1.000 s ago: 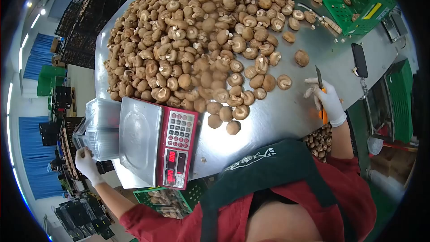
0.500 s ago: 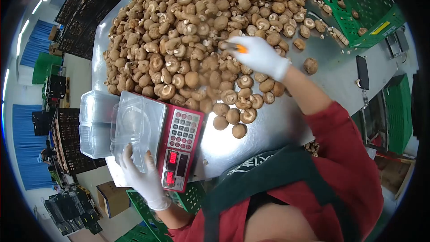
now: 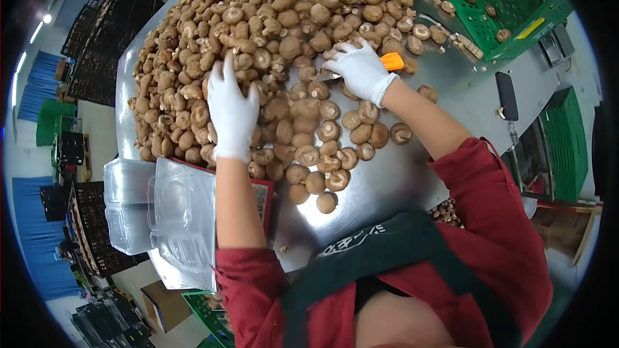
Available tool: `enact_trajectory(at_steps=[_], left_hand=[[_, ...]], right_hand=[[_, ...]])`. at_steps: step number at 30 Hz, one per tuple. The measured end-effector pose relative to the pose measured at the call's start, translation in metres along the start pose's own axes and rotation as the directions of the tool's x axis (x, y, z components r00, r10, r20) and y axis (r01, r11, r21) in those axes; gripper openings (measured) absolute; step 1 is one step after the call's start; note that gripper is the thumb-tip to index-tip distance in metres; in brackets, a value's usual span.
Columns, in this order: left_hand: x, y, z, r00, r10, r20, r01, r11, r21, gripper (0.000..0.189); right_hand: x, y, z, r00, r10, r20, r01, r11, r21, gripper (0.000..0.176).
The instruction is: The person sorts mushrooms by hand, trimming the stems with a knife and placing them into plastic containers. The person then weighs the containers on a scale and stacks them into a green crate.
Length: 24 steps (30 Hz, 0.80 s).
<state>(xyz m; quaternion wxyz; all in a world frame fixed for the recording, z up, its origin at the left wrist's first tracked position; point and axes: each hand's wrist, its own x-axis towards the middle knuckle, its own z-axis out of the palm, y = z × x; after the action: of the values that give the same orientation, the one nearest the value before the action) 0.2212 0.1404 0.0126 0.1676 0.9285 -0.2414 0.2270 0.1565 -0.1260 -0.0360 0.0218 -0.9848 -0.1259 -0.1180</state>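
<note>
A large heap of brown shiitake mushrooms [image 3: 187, 45] covers the metal table. My left hand [image 3: 232, 116], in a white glove, lies over the heap's near left part with fingers stretched and thumb apart; it touches mushrooms but grips none that I can see. In my gloved right hand [image 3: 364, 74] is a small knife with an orange handle [image 3: 391, 61]. Its handle sticks out to the right, and a bit of blade shows at the left below the fingertips, close to mushrooms. My left forearm hides most of the red scale [image 3: 263, 196], on which an open clear plastic clamshell box [image 3: 184, 206] rests.
Nested clear plastic boxes [image 3: 126, 206] stand left of the scale. A green crate [image 3: 509, 45] with a few mushrooms lies tipped at the far right. A black phone-like device [image 3: 507, 95] with a coiled cord is on the table's right side. Loose mushrooms [image 3: 326, 202] lie near the front.
My left hand has left the clear box and reached forward onto the heap. My right hand has turned, so the orange handle now points right. The view has shifted slightly.
</note>
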Motion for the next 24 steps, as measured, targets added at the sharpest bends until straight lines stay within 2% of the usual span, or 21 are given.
enact_trajectory(at_steps=[1,3,4,7,8,9,11,14,15,17,21,22,24], left_hand=[[0.021,-0.002,0.014,1.0,0.003,-0.013,-0.003,1.0,-0.01,0.066],[0.049,-0.008,0.043,0.999,-0.046,-0.014,0.047,0.998,0.043,0.07],[0.056,-0.006,0.053,0.99,-0.133,0.05,0.135,0.991,-0.028,0.066],[0.056,0.004,0.061,0.986,-0.153,0.063,0.156,0.986,-0.055,0.059],[0.051,0.006,0.059,0.996,-0.091,-0.024,0.086,0.982,-0.169,0.052],[0.044,0.003,0.059,0.997,-0.048,-0.053,0.021,0.911,-0.412,0.054],[0.03,0.028,0.034,0.997,-0.077,0.012,0.069,0.797,-0.601,0.063],[0.007,0.057,0.012,0.98,-0.164,0.109,0.168,0.407,-0.898,0.074],[-0.001,0.063,0.008,0.978,-0.157,0.139,0.184,0.322,-0.929,0.076],[-0.013,0.075,-0.002,0.972,-0.135,0.191,0.21,0.148,-0.966,0.081],[-0.038,0.09,-0.012,0.953,-0.11,0.283,0.277,-0.067,-0.958,0.07],[-0.043,0.094,-0.011,0.935,-0.087,0.343,0.328,-0.151,-0.933,0.068],[-0.054,0.105,-0.009,0.89,-0.021,0.456,0.427,-0.314,-0.848,0.064]], right_hand=[[-0.005,0.005,-0.001,0.999,-0.013,-0.047,0.014,1.0,0.004,0.027],[-0.011,0.012,-0.018,0.997,0.036,0.071,-0.044,0.993,0.112,0.031],[-0.013,0.016,-0.023,0.99,0.055,0.132,-0.077,0.983,0.166,0.033],[-0.033,0.04,-0.019,0.997,0.061,0.056,-0.079,0.902,0.424,0.048],[-0.038,0.055,-0.017,0.999,0.006,0.035,-0.023,0.853,0.522,0.056],[-0.045,0.064,-0.017,0.998,0.027,0.052,-0.053,0.795,0.604,0.057],[-0.056,0.076,-0.025,0.994,0.057,0.088,-0.104,0.656,0.748,0.06],[-0.063,0.078,-0.027,0.991,0.075,0.11,-0.133,0.605,0.785,0.062],[-0.064,0.077,-0.028,0.99,0.093,0.111,-0.144,0.6,0.787,0.062],[-0.07,0.067,-0.034,0.993,0.121,-0.019,-0.06,0.616,0.786,0.061],[-0.088,0.037,-0.063,0.95,0.155,-0.271,0.102,0.667,0.738,0.05],[-0.098,0.02,-0.077,0.947,0.246,-0.207,0.017,0.604,0.797,0.05],[-0.109,-0.003,-0.079,0.936,0.318,-0.149,0.01,0.398,0.917,0.039]])
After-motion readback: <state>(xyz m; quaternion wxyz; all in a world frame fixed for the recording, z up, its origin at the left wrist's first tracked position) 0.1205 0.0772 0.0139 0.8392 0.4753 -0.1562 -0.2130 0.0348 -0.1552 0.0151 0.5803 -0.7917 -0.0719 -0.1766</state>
